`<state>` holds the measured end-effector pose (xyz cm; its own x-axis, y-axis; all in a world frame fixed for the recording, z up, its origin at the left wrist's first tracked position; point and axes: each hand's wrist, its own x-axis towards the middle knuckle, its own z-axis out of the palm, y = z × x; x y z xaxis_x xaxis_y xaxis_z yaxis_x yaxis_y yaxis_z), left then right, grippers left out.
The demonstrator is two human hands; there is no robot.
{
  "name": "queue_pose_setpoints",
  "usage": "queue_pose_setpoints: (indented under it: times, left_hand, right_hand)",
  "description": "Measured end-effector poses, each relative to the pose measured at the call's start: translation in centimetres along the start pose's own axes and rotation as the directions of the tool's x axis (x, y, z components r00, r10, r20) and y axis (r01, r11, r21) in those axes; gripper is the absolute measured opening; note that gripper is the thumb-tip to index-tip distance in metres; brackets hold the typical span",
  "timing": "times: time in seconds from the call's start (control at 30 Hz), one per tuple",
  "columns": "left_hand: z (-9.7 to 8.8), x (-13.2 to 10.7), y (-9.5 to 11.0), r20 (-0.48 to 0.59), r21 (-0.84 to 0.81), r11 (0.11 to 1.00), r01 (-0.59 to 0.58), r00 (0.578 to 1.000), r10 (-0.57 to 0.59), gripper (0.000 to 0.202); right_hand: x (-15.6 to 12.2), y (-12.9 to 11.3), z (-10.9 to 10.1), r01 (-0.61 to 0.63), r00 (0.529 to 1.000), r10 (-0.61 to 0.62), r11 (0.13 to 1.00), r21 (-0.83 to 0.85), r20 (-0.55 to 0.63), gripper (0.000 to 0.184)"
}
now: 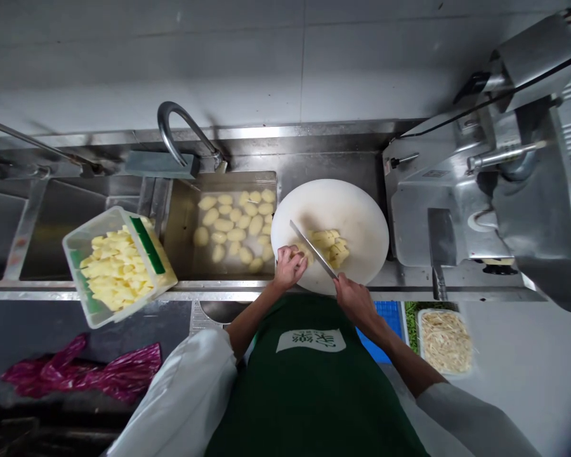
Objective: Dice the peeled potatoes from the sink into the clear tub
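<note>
On a round white cutting board, my right hand grips the handle of a knife, its blade slanting up to the left. My left hand is closed over a peeled potato at the board's left front, its fingers curled close to the blade. To the right of the blade lie cut potato pieces in a small heap. Many whole peeled potatoes sit in water in the sink basin, just left of the board.
A clear bin of potato chunks straddles the sinks at left. A faucet arches behind the basin. At right stands a metal slicer, with a cleaver by it. Below are a tub of shreds and a purple bag.
</note>
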<state>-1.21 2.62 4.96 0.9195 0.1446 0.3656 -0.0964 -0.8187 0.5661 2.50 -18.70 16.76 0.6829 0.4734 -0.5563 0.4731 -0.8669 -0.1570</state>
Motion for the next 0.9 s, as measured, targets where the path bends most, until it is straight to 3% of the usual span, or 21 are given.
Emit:
queue_pose_setpoints:
  times: [0.23, 0.43, 0.63, 0.73, 0.9]
  left_hand:
    - [2.4, 0.7, -0.7, -0.061, 0.003, 0.999, -0.044, 0.997, 0.044, 0.014]
    - [3.6, 0.3, -1.6, -0.016, -0.035, 0.999, 0.010, 1.000, -0.011, 0.016]
    - [3.9, 0.2, -2.0, -0.044, -0.005, 1.000, -0.025, 0.999, 0.025, 0.016]
    - [3.8, 0.3, -2.0, -0.098, 0.008, 0.998, -0.061, 0.993, 0.062, 0.015]
    - [3.4, 0.2, -2.0, -0.102, -0.062, 0.997, -0.040, 0.994, 0.033, 0.014]
  right_hand:
    - [-0.3, 0.1, -0.3, 0.024, 0.999, -0.025, 1.000, 0.016, 0.031, 0.031]
    - [0.3, 0.5, -0.7, 0.024, 0.996, -0.024, 1.000, -0.002, 0.090, 0.031]
    - [1.4, 0.4, -1.4, 0.042, 0.989, -0.046, 0.999, 0.032, 0.141, 0.032]
    - [2.9, -0.4, -1.1, 0.046, 0.990, -0.053, 0.998, 0.053, 0.128, 0.036]
    - [5.8, -2.2, -0.3, 0.027, 0.995, -0.036, 0.995, 0.100, 0.089, 0.036]
